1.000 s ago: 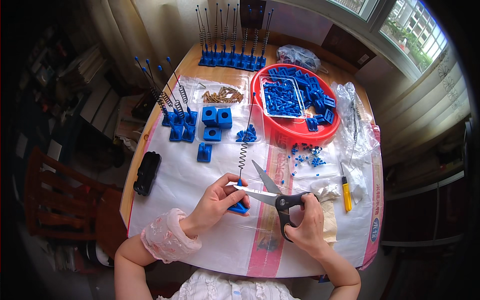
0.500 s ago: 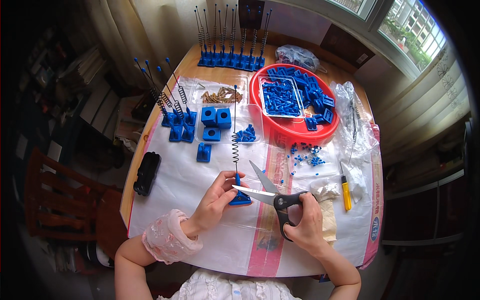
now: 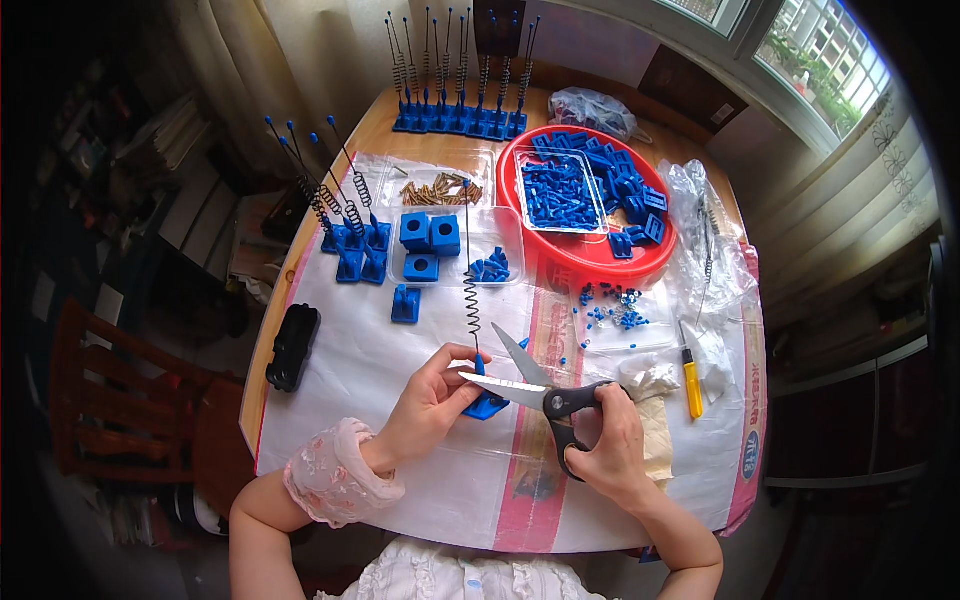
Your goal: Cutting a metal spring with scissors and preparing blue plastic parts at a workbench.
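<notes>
My left hand (image 3: 424, 408) pinches a blue plastic base (image 3: 490, 405) at its narrow stem, near the middle of the table's front half. From that stem rises a dark wire spring (image 3: 472, 300) ending in a thin rod with a small blue tip. My right hand (image 3: 612, 448) grips black-handled scissors (image 3: 568, 402) by the loops. The scissor blades stand apart; the lower one crosses in front of the stem near my left fingertips, the upper one points away to the right of the spring. Whether that blade touches the stem I cannot tell.
Finished-looking spring pieces (image 3: 462, 120) line the back; several more (image 3: 350, 240) stand at left. A red basin (image 3: 590, 262) holds blue parts. Clear trays (image 3: 445, 280) carry blue cubes and brass screws. A yellow-handled screwdriver (image 3: 692, 385) lies right, a black case (image 3: 295, 348) left.
The blue base has tilted and turned slightly in my left fingers, its lower edge shifting a little to the right. The scissors have moved hardly at all, their blades still apart.
</notes>
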`<state>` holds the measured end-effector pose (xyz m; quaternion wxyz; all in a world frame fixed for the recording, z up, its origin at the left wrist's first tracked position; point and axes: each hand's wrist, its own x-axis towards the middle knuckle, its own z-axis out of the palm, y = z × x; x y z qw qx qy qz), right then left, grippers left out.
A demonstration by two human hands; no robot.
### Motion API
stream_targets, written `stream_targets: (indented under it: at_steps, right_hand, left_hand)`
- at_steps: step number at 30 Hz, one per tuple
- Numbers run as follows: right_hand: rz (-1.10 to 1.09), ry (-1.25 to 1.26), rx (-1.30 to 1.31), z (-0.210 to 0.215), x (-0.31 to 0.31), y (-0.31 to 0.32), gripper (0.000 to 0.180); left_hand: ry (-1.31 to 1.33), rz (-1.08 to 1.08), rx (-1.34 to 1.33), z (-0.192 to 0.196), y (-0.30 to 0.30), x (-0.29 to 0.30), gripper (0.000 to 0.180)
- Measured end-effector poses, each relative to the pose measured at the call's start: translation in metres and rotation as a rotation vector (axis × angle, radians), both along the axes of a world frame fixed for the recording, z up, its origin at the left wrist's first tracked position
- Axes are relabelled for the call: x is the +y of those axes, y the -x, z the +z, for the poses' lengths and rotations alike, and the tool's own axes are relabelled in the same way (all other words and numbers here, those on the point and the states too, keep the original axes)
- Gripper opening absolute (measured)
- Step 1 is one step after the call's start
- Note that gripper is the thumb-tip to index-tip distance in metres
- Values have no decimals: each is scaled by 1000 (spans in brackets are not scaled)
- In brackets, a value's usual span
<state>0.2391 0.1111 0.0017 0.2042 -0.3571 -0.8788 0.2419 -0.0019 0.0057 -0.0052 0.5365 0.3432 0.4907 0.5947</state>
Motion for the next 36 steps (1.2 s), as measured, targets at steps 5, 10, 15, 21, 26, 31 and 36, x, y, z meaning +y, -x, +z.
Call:
stream_targets:
  at_steps: [5, 10, 15, 21, 26, 31, 36]
  right_hand:
    - [0, 11, 1, 0, 1, 0, 54]
    - [-2, 10, -7, 1, 0, 0, 54]
    - [-12, 13, 0, 0, 1, -1, 54]
    - [-10, 14, 14, 1, 1, -1, 54]
    - [-11, 10, 21, 0, 0, -1, 54]
    - [-7, -7, 31, 0, 0, -1, 53]
    - [-12, 14, 28, 0, 1, -2, 52]
  left_hand:
    - [2, -16, 34, 4, -1, 0, 30]
    - [-8, -11, 68, 7, -2, 0, 32]
    - [1, -22, 38, 9, -1, 0, 32]
    - [-2, -26, 27, 3, 0, 0, 29]
    - [-9, -44, 46, 5, 1, 1, 27]
    - [19, -58, -1, 6, 2, 0, 27]
    - [77, -57, -85, 12, 2, 1, 28]
